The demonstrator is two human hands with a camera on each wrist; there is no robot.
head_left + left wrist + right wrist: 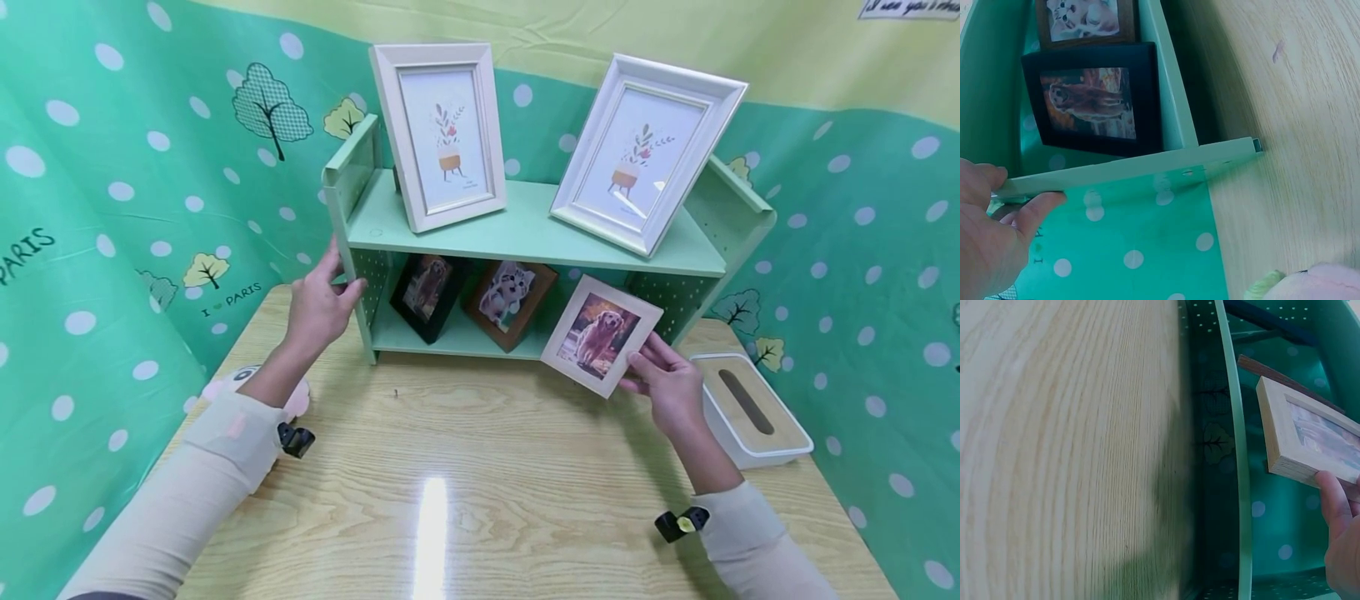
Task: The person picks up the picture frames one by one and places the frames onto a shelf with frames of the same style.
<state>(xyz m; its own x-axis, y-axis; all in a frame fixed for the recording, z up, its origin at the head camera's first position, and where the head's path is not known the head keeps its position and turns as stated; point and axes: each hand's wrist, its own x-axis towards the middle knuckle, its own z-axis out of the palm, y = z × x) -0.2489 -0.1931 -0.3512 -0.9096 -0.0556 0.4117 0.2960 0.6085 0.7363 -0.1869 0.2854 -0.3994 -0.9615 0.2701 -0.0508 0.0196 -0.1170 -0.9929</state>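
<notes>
In the head view, my right hand [675,387] holds a light wood photo frame [553,354] by its lower right side. The frame, with a dog picture, tilts at the front of the green shelf's [525,218] lower level. Thumb and fingers pinch its edge in the right wrist view. My left hand [318,304] grips the shelf's left side panel [1129,167]. Inside the lower level stand a black photo frame [432,333] with a dog picture and a brown photo frame [512,340] with a kitten picture, both tilted.
Two larger white picture frames [456,218] [585,221] stand on the upper level. A white tissue box [776,450] with a wooden lid sits at the right. Something pink and round [298,400] lies behind my left forearm. Patterned green cloth [150,250] encloses the wooden table [510,483].
</notes>
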